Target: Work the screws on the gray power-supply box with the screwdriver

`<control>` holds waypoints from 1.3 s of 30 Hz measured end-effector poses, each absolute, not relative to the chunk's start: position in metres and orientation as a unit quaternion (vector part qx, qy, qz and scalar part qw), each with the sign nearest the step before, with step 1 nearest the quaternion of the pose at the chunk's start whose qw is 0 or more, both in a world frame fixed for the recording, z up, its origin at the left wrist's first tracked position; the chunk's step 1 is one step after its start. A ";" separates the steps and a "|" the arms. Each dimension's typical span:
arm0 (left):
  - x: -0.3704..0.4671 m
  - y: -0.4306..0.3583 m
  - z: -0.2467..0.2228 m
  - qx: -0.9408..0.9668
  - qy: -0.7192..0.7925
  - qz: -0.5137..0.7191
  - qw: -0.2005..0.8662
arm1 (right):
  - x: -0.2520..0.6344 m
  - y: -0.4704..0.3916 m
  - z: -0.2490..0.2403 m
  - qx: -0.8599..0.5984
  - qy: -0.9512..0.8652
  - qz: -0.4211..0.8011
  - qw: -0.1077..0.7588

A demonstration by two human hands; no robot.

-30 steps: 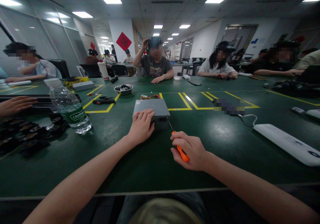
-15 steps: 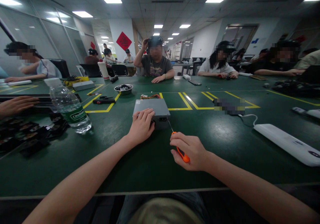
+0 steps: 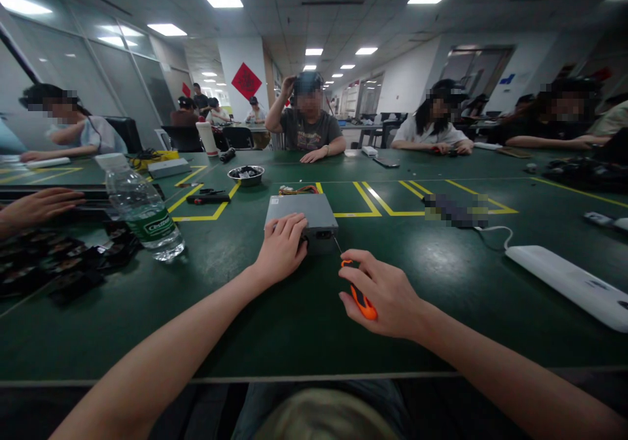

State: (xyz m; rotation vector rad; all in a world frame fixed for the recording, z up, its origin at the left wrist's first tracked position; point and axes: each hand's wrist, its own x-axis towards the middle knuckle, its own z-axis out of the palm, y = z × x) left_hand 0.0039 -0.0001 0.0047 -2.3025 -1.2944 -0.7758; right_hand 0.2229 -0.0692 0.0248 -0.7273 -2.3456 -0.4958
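A grey metal power supply unit [image 3: 311,208] lies on the green table, its socket side facing me and a bundle of coloured wires [image 3: 300,189] at its far side. My left hand [image 3: 282,247] grips its near left part, fingers over the top and thumb down the front. In my right hand [image 3: 390,289] is a screwdriver [image 3: 364,304] with an orange and black handle, held with the index finger lifted and loosely curled. Its thin shaft points at the unit's lower right front corner; whether the tip sits in a screw is too small to tell.
To the left stand a tilted water bottle [image 3: 147,214], dark parts [image 3: 73,257] and another person's hand [image 3: 42,206]. A metal bowl [image 3: 246,176] and a black tool [image 3: 209,199] lie beyond. At right is a white power strip [image 3: 564,283]. Several people sit across the table.
The fingers of my right hand have loosened and spread around the screwdriver handle. My left hand stays on the power supply. The whole view has shifted slightly.
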 end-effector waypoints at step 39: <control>0.003 0.000 0.006 -0.823 -0.458 -0.273 0.195 | 0.206 -0.107 0.004 -0.554 -0.708 -0.066 0.433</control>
